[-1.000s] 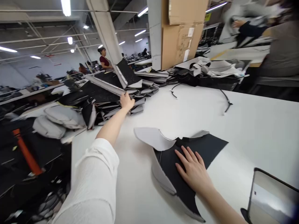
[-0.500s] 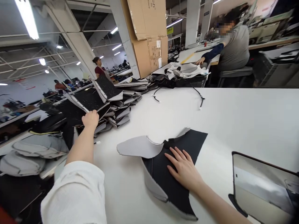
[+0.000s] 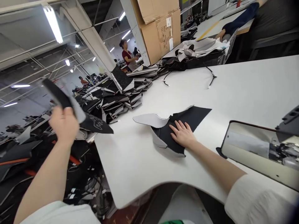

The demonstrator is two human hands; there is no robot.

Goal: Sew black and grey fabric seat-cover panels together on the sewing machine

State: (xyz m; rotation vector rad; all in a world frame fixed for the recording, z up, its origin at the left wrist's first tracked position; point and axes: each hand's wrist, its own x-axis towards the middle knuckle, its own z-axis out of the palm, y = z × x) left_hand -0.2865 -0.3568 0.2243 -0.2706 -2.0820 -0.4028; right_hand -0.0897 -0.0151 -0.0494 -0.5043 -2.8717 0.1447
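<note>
Black foam-backed fabric panel (image 3: 67,104) gripped in left hand (image 3: 63,124), fingers closed round it, lifted clear of table (image 3: 233,90) at its left edge, blurred. Right hand (image 3: 183,134) lay flat, fingers spread, on black cut panel (image 3: 187,118) with grey backing, mid-table. Stack of similar panels (image 3: 123,91) stood beyond, well apart from both hands. Cardboard boxes (image 3: 161,26) behind stack. Sewing machine bed (image 3: 257,149) at right.

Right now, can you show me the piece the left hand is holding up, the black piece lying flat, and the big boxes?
lifted piece (image 3: 70,104), head view, grey side.
flat black piece (image 3: 193,115), head view, dark top.
cardboard boxes (image 3: 161,29), head view, front face.
</note>
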